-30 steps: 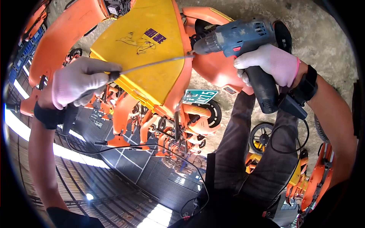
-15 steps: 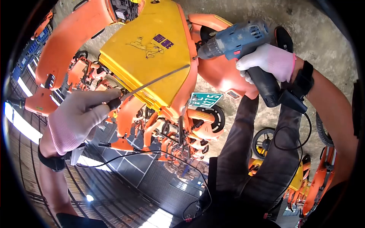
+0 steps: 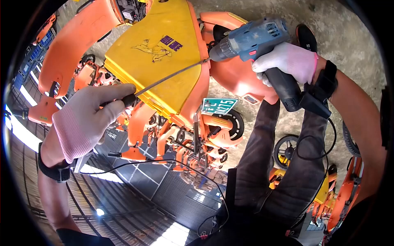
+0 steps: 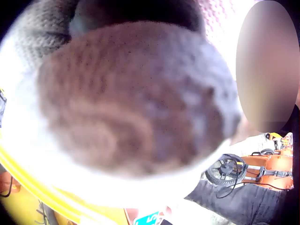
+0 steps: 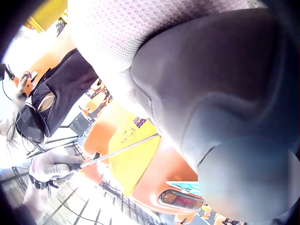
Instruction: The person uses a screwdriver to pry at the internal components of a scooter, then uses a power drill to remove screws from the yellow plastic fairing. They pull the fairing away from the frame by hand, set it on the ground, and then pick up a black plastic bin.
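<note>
In the head view my gloved left hand (image 3: 84,119) grips the dark handle of a long screwdriver (image 3: 168,77). Its thin metal shaft slants across the yellow cover (image 3: 143,39), with the tip right at the nose of the drill. My gloved right hand (image 3: 289,62) holds a blue and black cordless drill (image 3: 254,37) by its grip, thumb wrapped round it. The drill's chuck faces the orange edge beside the cover. The right wrist view shows the screwdriver (image 5: 119,151) from the other side, held by my left hand (image 5: 51,168). Blurred glove mostly fills the left wrist view.
The orange scooter body (image 3: 238,78) carries a green number plate (image 3: 219,105) and a black wheel (image 3: 234,127). More orange scooters (image 3: 176,143) stand to the left of my legs. Cables (image 3: 164,161) run from both wrists. Another person (image 5: 51,98) appears in the right wrist view.
My left hand dropped lower, then edged right, and the screwdriver tip rose from the cover to the drill's nose. The drill shifted slightly left over the second.
</note>
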The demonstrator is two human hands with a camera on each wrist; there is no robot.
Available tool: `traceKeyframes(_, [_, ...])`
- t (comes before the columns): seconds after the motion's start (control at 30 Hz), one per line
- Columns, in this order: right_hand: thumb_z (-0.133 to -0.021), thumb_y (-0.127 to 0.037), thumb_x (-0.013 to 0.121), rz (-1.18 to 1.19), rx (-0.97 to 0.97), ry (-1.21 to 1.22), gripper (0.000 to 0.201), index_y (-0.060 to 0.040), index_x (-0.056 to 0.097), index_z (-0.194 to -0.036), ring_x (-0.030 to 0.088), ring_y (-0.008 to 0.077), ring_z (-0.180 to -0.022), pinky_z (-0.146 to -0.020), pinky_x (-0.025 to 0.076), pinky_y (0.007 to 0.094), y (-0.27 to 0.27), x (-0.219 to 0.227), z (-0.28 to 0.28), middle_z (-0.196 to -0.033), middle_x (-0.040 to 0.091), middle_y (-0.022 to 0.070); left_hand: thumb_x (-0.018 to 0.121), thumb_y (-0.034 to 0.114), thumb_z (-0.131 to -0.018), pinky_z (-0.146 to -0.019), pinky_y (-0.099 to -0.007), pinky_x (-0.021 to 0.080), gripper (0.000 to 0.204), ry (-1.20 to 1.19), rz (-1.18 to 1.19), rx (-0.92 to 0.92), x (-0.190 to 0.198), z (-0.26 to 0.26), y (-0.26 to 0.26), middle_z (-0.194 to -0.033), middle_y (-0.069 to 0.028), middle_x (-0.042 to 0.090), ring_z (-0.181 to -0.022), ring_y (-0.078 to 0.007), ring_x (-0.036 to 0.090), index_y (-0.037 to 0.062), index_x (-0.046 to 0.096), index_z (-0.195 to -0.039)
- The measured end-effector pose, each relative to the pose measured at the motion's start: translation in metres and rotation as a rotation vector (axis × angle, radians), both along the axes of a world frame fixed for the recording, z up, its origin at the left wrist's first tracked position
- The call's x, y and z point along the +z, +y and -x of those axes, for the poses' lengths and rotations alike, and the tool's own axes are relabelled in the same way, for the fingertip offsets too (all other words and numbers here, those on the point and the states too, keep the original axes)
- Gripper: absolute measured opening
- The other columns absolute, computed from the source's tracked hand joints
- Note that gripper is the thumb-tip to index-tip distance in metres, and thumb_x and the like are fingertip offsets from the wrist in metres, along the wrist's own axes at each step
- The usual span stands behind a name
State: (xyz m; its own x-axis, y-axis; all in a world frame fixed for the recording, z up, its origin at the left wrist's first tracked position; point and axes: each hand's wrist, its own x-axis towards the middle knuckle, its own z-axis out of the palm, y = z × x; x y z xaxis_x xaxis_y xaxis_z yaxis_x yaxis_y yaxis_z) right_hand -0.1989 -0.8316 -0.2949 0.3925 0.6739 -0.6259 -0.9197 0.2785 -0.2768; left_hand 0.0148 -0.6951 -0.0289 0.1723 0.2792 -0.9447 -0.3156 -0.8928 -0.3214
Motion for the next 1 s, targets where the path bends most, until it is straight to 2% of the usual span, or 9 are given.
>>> traceKeyframes(0.2, [-0.080,-0.021,0.066,-0.048,-0.011,-0.016,0.020,-0.0011,0.066,-0.080,0.061,0.0120,-0.066,-0.061,0.047,0.0283,0.000,-0.008,0.004,-0.074,0.065,0.0052,0.053,0.019,-0.098,-0.044,-0.0204,0.040,0.041,-0.009,-0.150,0.386,-0.007,-0.019,0.018,-0.064,0.0007,0.049,-0.048,-0.0048,0.046,-0.0031,0.052,-0.133])
traceKeyframes(0.3, [-0.082,-0.020,0.065,-0.054,-0.065,-0.303,0.019,-0.0014,0.065,-0.079,0.061,0.0121,-0.065,-0.061,0.048,0.0283,0.000,-0.017,0.010,-0.073,0.065,0.0051,0.056,0.019,-0.097,-0.044,-0.0210,0.040,0.040,0.235,-0.049,0.055,-0.022,0.017,0.032,-0.065,0.0009,0.050,-0.048,-0.0048,0.046,-0.0019,0.055,-0.131])
traceKeyframes(0.33, [-0.082,-0.020,0.064,-0.050,-0.086,-0.403,0.019,-0.0014,0.065,-0.079,0.061,0.0121,-0.065,-0.061,0.048,0.0283,-0.001,-0.019,0.009,-0.072,0.065,0.0050,0.057,0.018,-0.095,-0.045,-0.0213,0.040,0.039,0.192,-0.051,0.141,-0.021,0.021,0.040,-0.066,0.0011,0.052,-0.048,-0.0050,0.047,-0.0007,0.056,-0.129])
traceKeyframes(0.37, [-0.083,-0.021,0.063,0.004,-0.055,-0.298,0.020,-0.0015,0.065,-0.078,0.062,0.0122,-0.065,-0.062,0.048,0.0284,-0.004,-0.014,0.006,-0.071,0.065,0.0051,0.061,0.025,-0.095,-0.043,-0.0207,0.039,0.044,0.109,-0.064,0.213,-0.016,0.022,0.043,-0.066,0.0011,0.054,-0.048,-0.0049,0.048,-0.0018,0.056,-0.130])
traceKeyframes(0.43, [-0.084,-0.022,0.062,0.064,-0.041,-0.175,0.023,-0.0014,0.065,-0.076,0.062,0.0127,-0.065,-0.062,0.048,0.0285,-0.005,-0.012,0.008,-0.070,0.065,0.0057,0.056,0.014,-0.094,-0.044,-0.0200,0.037,0.037,-0.047,-0.011,0.415,0.007,0.015,0.048,-0.068,-0.0008,0.057,-0.050,-0.0036,0.046,0.0002,0.057,-0.129])
traceKeyframes(0.7, [-0.080,-0.024,0.069,0.201,-0.206,-0.021,0.023,-0.0021,0.067,-0.086,0.060,0.0100,-0.068,-0.062,0.048,0.0246,-0.015,0.014,0.016,-0.076,0.065,0.0039,0.057,0.017,-0.096,-0.045,-0.0181,0.037,0.042,-0.200,-0.036,0.393,0.036,0.019,0.047,-0.068,0.0028,0.051,-0.050,-0.0021,0.044,-0.0021,0.053,-0.133])
traceKeyframes(0.83, [-0.080,-0.021,0.070,0.182,-0.244,0.107,0.022,-0.0031,0.066,-0.091,0.060,0.0112,-0.070,-0.065,0.049,0.0262,-0.021,0.013,0.043,-0.077,0.064,0.0036,0.052,0.007,-0.095,-0.047,-0.0190,0.038,0.037,-0.185,0.001,0.433,0.029,0.025,0.045,-0.076,-0.0008,0.060,-0.055,-0.0026,0.047,-0.0025,0.054,-0.131])
traceKeyframes(0.9, [-0.081,-0.019,0.070,0.156,-0.328,0.137,0.019,-0.0033,0.065,-0.091,0.060,0.0119,-0.069,-0.065,0.049,0.0269,-0.017,0.017,0.057,-0.078,0.064,0.0038,0.058,0.026,-0.096,-0.044,-0.0190,0.037,0.046,-0.163,0.039,0.343,0.027,0.028,0.050,-0.066,0.0012,0.051,-0.048,-0.0035,0.046,-0.0019,0.052,-0.133])
traceKeyframes(1.0, [-0.084,-0.015,0.068,0.198,-0.310,0.166,0.016,-0.0031,0.064,-0.094,0.060,0.0122,-0.071,-0.068,0.049,0.0274,-0.015,0.023,0.077,-0.080,0.064,0.0039,0.052,0.015,-0.096,-0.044,-0.0195,0.036,0.041,-0.189,0.100,0.217,0.023,0.038,0.053,-0.066,0.0015,0.050,-0.048,-0.0033,0.045,-0.0025,0.052,-0.133])
